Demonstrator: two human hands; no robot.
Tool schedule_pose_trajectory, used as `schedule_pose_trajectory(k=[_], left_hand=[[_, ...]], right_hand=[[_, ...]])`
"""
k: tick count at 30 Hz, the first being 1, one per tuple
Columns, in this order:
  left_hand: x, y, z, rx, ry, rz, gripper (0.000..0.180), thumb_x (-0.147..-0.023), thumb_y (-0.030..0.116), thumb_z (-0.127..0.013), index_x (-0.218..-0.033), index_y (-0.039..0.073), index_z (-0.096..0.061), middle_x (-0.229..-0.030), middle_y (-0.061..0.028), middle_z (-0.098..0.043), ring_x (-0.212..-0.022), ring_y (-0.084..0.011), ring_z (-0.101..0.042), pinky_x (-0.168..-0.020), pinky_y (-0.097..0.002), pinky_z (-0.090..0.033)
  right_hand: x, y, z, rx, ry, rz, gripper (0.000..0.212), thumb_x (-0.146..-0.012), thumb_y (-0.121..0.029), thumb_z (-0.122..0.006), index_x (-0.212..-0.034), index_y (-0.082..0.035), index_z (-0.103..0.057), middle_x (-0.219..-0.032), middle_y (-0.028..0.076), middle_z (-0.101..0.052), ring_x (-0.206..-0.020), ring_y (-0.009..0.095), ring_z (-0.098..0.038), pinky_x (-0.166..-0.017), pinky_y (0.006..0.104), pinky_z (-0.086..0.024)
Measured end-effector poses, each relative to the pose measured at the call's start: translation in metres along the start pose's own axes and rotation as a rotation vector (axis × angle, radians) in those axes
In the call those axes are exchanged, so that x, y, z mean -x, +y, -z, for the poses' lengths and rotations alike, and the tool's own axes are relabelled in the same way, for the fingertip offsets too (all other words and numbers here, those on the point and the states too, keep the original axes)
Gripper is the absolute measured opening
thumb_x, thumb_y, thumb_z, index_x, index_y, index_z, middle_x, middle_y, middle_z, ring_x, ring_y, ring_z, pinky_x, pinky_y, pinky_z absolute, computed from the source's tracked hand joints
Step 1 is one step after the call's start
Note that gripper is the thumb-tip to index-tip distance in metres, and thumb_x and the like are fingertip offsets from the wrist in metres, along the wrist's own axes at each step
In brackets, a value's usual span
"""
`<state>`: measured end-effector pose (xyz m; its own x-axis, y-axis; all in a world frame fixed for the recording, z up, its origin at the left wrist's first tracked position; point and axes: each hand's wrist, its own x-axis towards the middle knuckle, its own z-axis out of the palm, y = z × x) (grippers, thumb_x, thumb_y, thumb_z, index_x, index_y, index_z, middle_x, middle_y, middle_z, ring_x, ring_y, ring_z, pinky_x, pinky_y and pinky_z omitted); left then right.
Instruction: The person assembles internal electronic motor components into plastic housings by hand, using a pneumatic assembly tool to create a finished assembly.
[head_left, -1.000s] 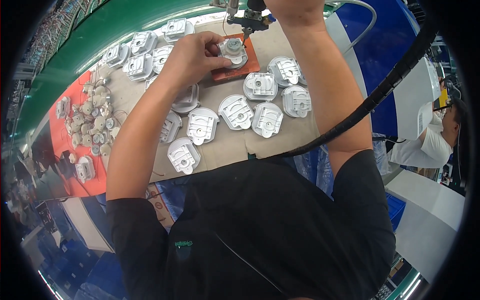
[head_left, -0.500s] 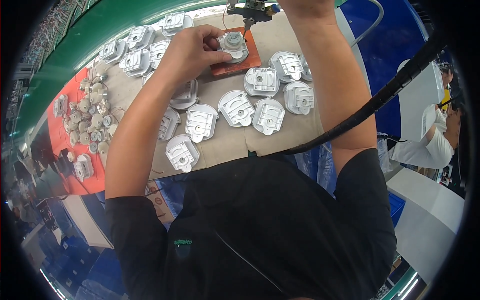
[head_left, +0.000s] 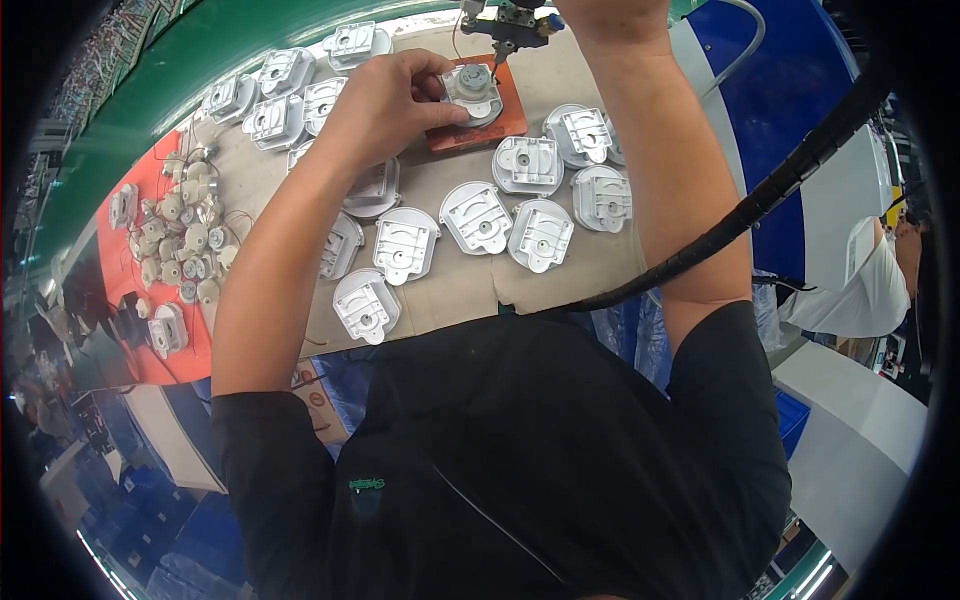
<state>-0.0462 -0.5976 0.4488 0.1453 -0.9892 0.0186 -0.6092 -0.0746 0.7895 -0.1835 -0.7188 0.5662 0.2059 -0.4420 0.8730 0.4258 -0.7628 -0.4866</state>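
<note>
My left hand pinches a round white plastic housing between thumb and fingers. A small pale motor sits on top of that housing. Under it lies an orange-red block. Just right of the motor, the thin tip of a dark metal machine head points down; whether it touches the housing I cannot tell. My right hand is raised at the top edge, beside the machine head. Its fingers are cut off by the frame, so what they hold is hidden.
Several similar white housings lie around the block on the brown-covered bench. Loose cream motors with wires are heaped on an orange sheet at left. A black wrapped cable crosses my right forearm. Another person is at far right.
The view has shifted slightly, so the bench items appear a little further right. My left hand keeps its hold on the housing, and my right hand stays raised.
</note>
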Motion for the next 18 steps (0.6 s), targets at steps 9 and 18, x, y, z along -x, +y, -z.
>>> schedule_pose_trajectory(k=[9,18], left_hand=[[0.0025,-0.0019,0.0002,0.030,0.003,0.015,0.046,-0.077,0.018,-0.087,-0.118,0.002,-0.072,-0.087,-0.0056,-0.071,-0.075,-0.0144,-0.065,-0.071,-0.0294,-0.055],[-0.0037,-0.0015,-0.0012,-0.006,-0.001,-0.007,0.048,-0.076,0.019,-0.088,-0.118,0.002,-0.072,-0.088,-0.0076,-0.072,-0.076,-0.0164,-0.066,-0.072,-0.0301,-0.055]], right_hand=[[0.0017,-0.0020,-0.0028,-0.098,-0.016,-0.034,0.031,-0.096,-0.025,-0.073,-0.109,-0.004,-0.054,-0.082,-0.001,-0.058,-0.068,0.007,-0.052,-0.061,0.0234,-0.043],[0.0025,-0.0042,0.0007,0.032,-0.002,-0.024,0.031,-0.096,-0.025,-0.073,-0.108,-0.004,-0.054,-0.082,-0.001,-0.057,-0.071,0.008,-0.053,-0.063,0.0238,-0.044]])
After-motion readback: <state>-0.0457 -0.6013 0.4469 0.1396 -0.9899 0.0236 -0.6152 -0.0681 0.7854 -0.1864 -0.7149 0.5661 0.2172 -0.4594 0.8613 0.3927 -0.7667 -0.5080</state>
